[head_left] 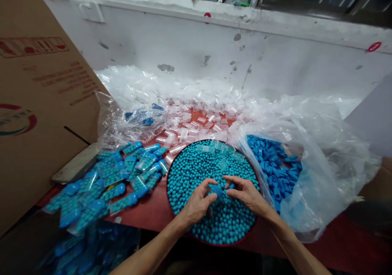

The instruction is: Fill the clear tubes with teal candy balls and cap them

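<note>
Under the left hand [198,203] and right hand [246,193]: beads [196,165], smooth, plastic-looking, with a soft sheen, within a smooth-rimmed basin [221,245]. At the right hand's fingertips: blue item [230,186], apparently plastic, finish blurred. Beyond both hands: clear sleeves [183,134], glossy plastic. Right of the right hand: blue pieces [274,165], smooth plastic; translucent film bag [330,177], crinkled and shiny. Left of the left hand: filled packs [113,171], transparent, glossy; farther left, carton [61,116], matt cardboard. Farthest ahead: wall [190,46], matt, roughly chipped.
</note>
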`<state>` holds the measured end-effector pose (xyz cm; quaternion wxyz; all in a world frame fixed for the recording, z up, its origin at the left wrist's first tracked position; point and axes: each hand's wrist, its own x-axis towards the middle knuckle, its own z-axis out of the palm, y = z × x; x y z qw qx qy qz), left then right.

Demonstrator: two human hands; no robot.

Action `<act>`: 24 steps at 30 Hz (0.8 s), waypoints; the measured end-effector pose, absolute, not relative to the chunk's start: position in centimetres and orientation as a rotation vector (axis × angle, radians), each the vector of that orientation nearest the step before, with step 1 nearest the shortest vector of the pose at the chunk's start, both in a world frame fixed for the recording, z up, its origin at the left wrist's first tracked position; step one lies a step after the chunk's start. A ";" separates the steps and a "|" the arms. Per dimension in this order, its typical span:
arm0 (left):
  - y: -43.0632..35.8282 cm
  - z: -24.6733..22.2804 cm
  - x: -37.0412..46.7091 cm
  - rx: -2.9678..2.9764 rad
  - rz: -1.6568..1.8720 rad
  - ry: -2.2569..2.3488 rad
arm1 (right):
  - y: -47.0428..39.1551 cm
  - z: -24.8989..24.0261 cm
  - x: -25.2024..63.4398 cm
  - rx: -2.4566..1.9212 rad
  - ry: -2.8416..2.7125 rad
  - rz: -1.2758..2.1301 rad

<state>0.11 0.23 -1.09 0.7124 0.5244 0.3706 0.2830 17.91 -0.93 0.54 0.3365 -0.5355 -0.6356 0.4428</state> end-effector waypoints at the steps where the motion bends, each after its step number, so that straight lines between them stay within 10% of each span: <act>1: 0.2 -0.9 0.1 1.166 0.633 0.823 | -0.8 0.5 17.7 -1.413 -1.523 1.187; 24: -0.3 0.5 1.0 1.250 0.876 0.957 | -3.9 -2.2 11.3 -1.440 -1.768 0.351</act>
